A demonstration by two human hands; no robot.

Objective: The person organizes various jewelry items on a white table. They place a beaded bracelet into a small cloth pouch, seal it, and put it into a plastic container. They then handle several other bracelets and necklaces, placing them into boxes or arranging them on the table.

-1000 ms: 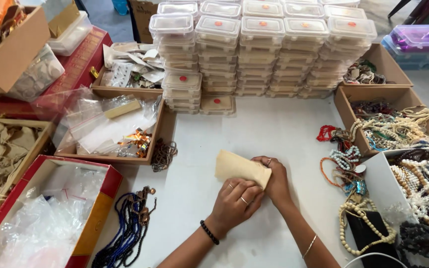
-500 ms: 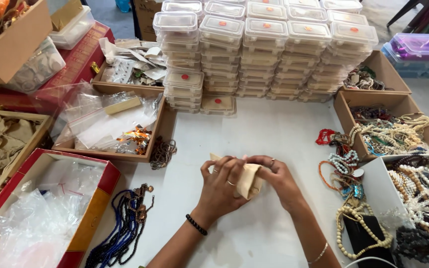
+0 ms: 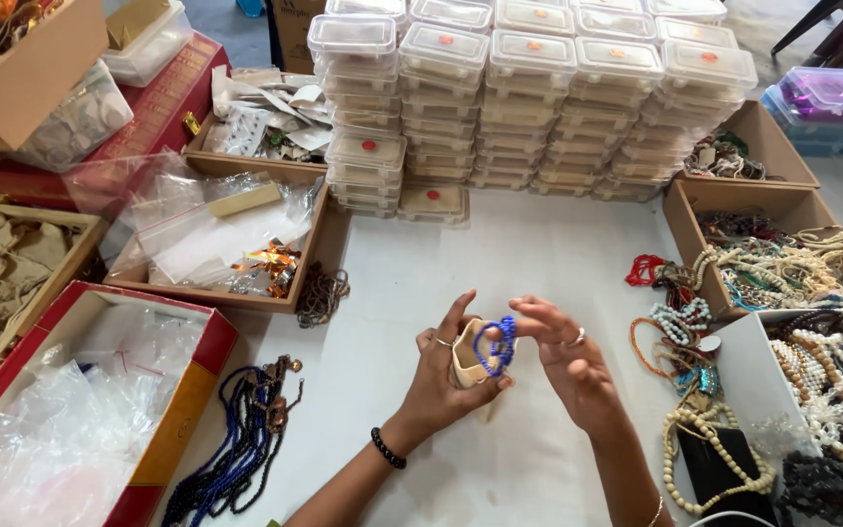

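Note:
My left hand [image 3: 443, 384] grips a small beige cloth pouch [image 3: 468, 363] held upright over the white table [image 3: 539, 263]. A blue beaded bracelet [image 3: 495, 344] hangs at the pouch's mouth, pinched between the fingers of my right hand [image 3: 570, 363]. A ring sits on my right hand and a black bead band on my left wrist. Both hands are raised just above the table's middle.
Stacks of clear plastic boxes [image 3: 529, 88] line the back. A cardboard tray of clear bags [image 3: 217, 234] and a red box [image 3: 80, 410] lie left, dark blue necklaces [image 3: 236, 449] near it. Boxes of beaded jewellery [image 3: 792, 263] crowd the right.
The pouch lay flat under both hands before. Now it is lifted and opened in my left hand, and my right hand has brought out the blue bracelet at its mouth.

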